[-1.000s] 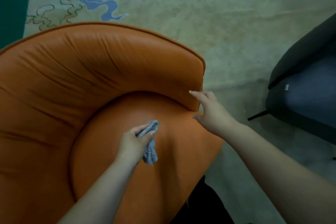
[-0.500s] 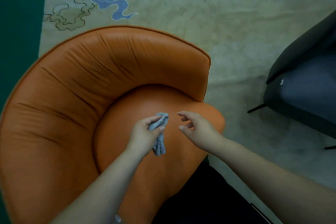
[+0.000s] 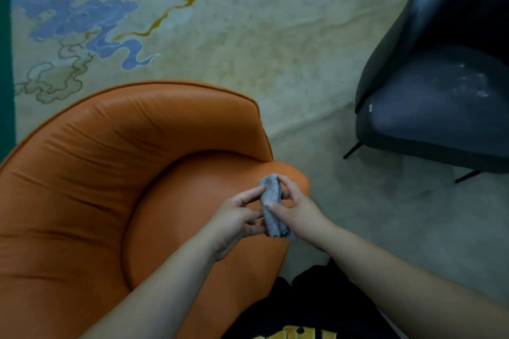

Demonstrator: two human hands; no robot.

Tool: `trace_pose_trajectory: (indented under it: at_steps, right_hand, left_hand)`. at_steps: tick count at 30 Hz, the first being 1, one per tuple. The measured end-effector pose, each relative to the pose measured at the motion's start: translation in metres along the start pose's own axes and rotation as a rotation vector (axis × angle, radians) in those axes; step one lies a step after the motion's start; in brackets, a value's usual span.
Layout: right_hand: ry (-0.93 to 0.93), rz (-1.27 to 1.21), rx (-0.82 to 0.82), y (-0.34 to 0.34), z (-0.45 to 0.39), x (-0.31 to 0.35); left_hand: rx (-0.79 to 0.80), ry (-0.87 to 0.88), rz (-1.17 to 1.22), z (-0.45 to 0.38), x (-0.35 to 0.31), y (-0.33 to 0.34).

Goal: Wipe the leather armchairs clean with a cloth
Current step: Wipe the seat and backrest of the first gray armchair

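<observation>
Both hands, left hand (image 3: 234, 217) and right hand (image 3: 298, 212), gripped the cloth (image 3: 272, 205) above the orange armchair (image 3: 110, 173); grey armchair (image 3: 440, 91) probably remained unwiped.

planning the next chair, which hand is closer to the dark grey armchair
Right. The right hand holds the cloth on the side toward the dark grey armchair; the left hand is farther.

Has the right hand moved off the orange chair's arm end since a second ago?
Yes. The right hand has left the end of the orange armchair backrest and come in over the seat to grip the grey cloth with the left hand.
</observation>
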State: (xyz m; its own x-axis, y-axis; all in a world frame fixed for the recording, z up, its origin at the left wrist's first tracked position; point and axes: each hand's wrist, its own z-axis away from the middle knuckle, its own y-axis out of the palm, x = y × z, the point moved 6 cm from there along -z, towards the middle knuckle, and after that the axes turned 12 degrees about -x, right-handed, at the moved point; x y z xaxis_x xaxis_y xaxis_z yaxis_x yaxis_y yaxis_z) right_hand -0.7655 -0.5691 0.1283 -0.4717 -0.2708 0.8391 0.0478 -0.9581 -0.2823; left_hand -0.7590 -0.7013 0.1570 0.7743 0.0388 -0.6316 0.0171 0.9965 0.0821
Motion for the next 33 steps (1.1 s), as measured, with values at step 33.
trace_pose_trajectory:
  at_steps: [33]
  right_hand:
    - [0.334,-0.292,-0.790,-0.506,-0.003,-0.157]
  left_hand:
    - [0.058,1.003,-1.780,-0.105,-0.041,0.452]
